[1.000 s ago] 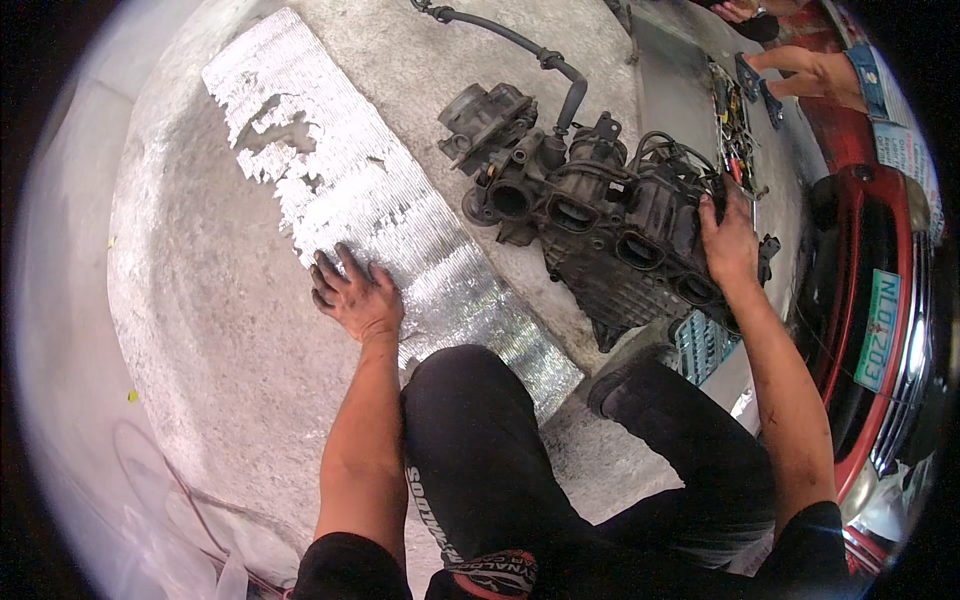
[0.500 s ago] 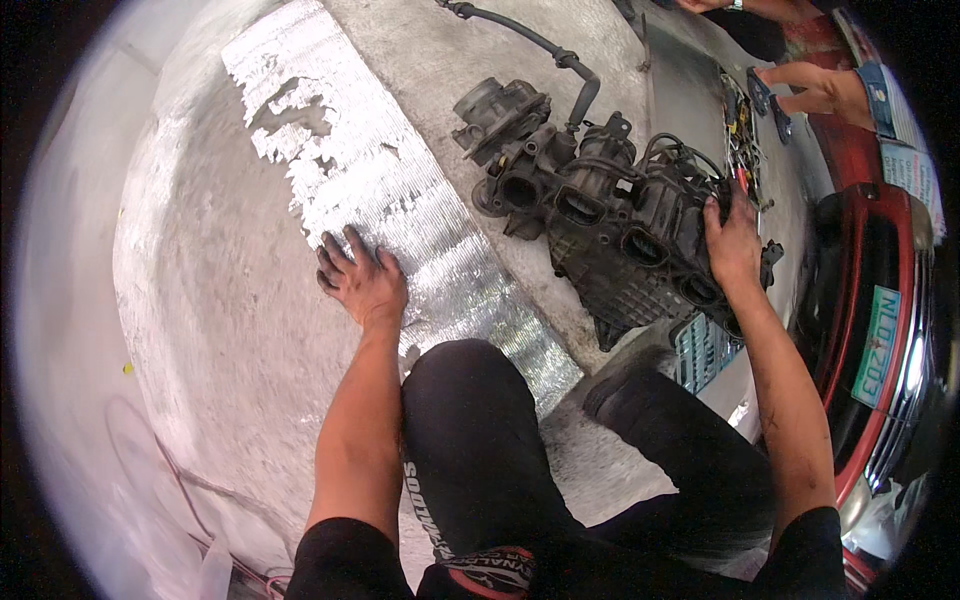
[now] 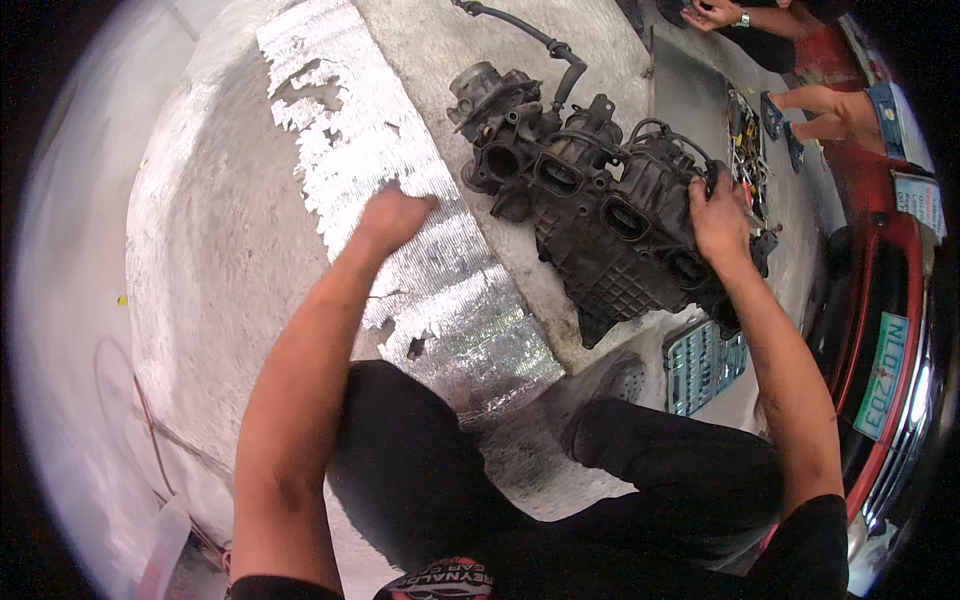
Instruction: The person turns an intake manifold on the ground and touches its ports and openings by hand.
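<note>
The manifold (image 3: 590, 235), lying mostly left of the grip, is grasped by the right hand (image 3: 722, 222), seemingly for steadiness; the left hand (image 3: 394, 217) is curled over the foil sheet (image 3: 425, 262), whether pinching it cannot be told.

Feed's pretty bright on my end. The ribbed silver foil sheet (image 3: 435, 285) is glaring near-white up top, while the bulky black engine part (image 3: 620, 235) looks dark but readable. I'm getting milky haze along the left, black corners, and fisheye bending the red, chrome-trimmed car (image 3: 906, 285).
</note>
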### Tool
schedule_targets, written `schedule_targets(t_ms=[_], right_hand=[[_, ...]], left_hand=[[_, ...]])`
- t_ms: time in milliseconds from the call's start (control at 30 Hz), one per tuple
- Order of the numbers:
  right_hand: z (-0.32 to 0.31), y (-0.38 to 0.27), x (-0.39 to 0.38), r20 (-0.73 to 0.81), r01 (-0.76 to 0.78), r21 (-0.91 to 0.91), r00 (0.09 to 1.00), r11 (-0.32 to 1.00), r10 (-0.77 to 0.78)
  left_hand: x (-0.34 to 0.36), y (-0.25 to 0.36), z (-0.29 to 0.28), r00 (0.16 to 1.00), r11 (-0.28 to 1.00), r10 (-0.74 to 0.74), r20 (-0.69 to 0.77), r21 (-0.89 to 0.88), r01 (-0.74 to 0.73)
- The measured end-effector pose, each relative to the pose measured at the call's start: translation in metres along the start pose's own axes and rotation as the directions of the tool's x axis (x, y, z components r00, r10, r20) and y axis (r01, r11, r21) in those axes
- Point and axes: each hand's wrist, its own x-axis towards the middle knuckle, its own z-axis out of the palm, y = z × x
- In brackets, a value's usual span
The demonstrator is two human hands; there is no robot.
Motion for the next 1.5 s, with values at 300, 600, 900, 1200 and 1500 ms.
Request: schedule_targets(t_ms=[300, 600, 900, 1200, 1500], right_hand=[[-0.006, -0.011, -0.008, 0.056, -0.029, 0.140, 0.998, 0.990, 0.022], [-0.013, 0.010, -0.018, 0.018, 0.027, 0.234, 0.999, 0.972, -0.032], [-0.006, 0.037, -0.011, 0.001, 0.152, 0.382, 0.986, 0.912, -0.165], [0.014, 0.039, 0.045, 0.058, 0.218, 0.362, 0.965, 0.906, -0.255], [0.022, 0.054, 0.066, 0.152, 0.169, 0.366, 0.959, 0.915, -0.238]], left_hand=[[-0.029, 0.091, 0.096, 0.937, 0.480, -0.011, 0.348, -0.821, 0.310], [-0.040, 0.108, 0.110, 0.977, 0.203, -0.036, 0.210, -0.956, 0.213], [-0.082, 0.119, 0.143, 0.994, -0.046, -0.047, -0.097, -0.994, -0.099], [-0.096, 0.163, 0.173, 0.994, 0.160, -0.047, -0.102, -0.983, -0.093], [-0.093, 0.168, 0.164, 0.982, 0.245, -0.026, -0.189, -0.953, -0.178]])
